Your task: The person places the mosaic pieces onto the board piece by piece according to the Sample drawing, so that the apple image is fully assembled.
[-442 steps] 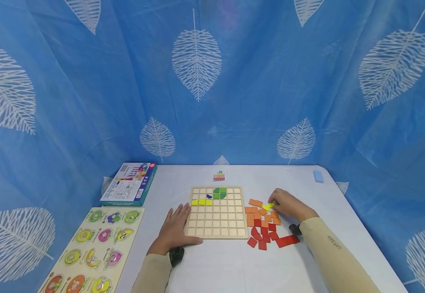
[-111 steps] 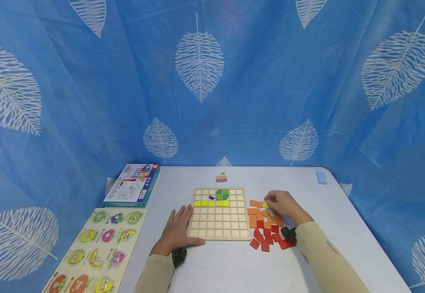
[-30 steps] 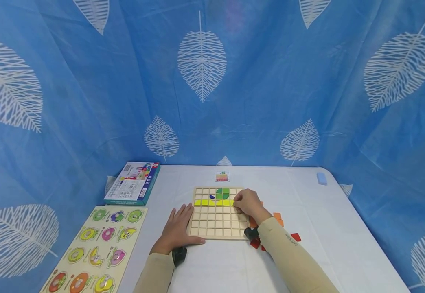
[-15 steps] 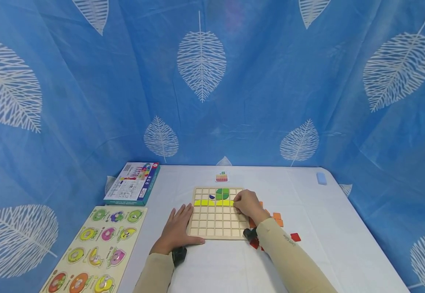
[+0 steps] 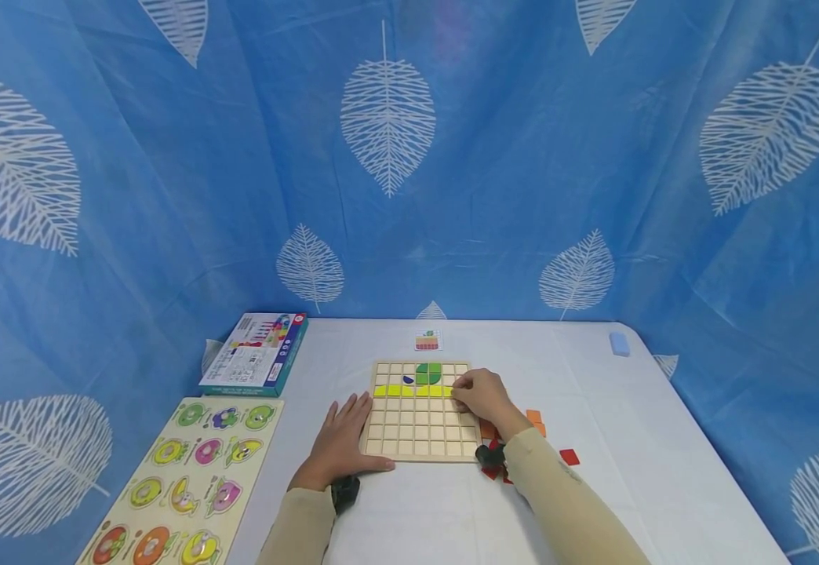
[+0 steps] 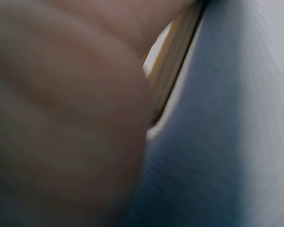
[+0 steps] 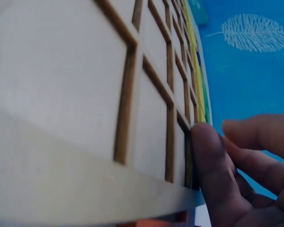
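Note:
A wooden grid board [image 5: 420,449] lies on the white table, with green tiles [image 5: 428,374], a dark blue tile [image 5: 408,380] and a row of yellow tiles [image 5: 399,391] in it. My left hand [image 5: 339,441] rests flat at the board's left edge, fingers spread and thumb along the front corner. My right hand [image 5: 483,392] reaches over the board's right side, with bent fingertips right at the last yellow tile [image 5: 447,391]. In the right wrist view a gap shows between index finger and thumb [image 7: 210,149]; I cannot tell whether the tile is pinched behind the thumb.
Orange tiles [image 5: 535,417] and red tiles [image 5: 569,457] lie right of the board, partly under my right arm. A small picture card [image 5: 427,340] lies behind it. At left are a box [image 5: 250,357] and a fruit puzzle board [image 5: 183,471]; a light blue block [image 5: 619,344] sits back right.
My right hand has gone from the loose tiles to the board, and the yellow row now extends farther right. In the last half second it shifted slightly right; my left hand stayed put.

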{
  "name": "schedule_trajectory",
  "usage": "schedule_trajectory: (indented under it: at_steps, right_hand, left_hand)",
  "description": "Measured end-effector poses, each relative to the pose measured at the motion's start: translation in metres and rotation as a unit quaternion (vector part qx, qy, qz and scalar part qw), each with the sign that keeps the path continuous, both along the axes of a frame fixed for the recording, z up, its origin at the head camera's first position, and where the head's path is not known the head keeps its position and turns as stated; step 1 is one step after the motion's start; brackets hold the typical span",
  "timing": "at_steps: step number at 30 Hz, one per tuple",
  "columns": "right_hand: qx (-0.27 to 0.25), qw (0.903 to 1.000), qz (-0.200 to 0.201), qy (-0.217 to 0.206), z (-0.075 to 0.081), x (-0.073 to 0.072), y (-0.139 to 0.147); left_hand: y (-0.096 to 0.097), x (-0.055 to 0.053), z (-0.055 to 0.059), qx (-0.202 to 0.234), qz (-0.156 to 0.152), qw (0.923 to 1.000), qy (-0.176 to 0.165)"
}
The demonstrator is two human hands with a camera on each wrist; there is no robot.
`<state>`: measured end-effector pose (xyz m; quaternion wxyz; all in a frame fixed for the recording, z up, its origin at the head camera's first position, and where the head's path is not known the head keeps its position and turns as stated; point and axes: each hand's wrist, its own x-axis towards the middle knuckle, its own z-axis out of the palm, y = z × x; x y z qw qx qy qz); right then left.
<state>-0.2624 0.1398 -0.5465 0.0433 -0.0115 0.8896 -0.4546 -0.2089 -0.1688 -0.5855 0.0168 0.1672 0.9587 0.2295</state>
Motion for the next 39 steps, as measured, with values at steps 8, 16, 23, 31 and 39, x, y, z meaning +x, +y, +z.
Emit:
schedule_trajectory:
  at_steps: [8, 16, 23, 31, 39]
  right_hand:
    - [-0.04, 0.9991, -0.004, 0.01, 0.006, 0.005, 0.018]
    - [0.024, 0.9982, -0.043, 0.033, 0.008, -0.001, 0.063]
    - [0.068, 0.9972, -0.022, -0.022, 0.002, 0.001, 0.086]
    - [0.085, 0.9961, 0.0, -0.023, -0.005, -0.001, 0.086]
    - [0.128, 0.9916, 0.017, -0.006, -0.004, -0.001, 0.08]
  left_hand:
    - [0.0, 0.001, 0.0, 0.0, 0.005, 1.0, -0.004]
    - [0.0, 0.0, -0.002, -0.005, 0.007, 1.0, -0.003]
    - [0.001, 0.001, -0.001, -0.002, 0.007, 1.0, 0.0]
    - [0.002, 0.004, 0.004, -0.006, 0.017, 0.9997, -0.016]
    - [0.003, 0.004, 0.004, -0.003, 0.017, 0.9998, -0.009]
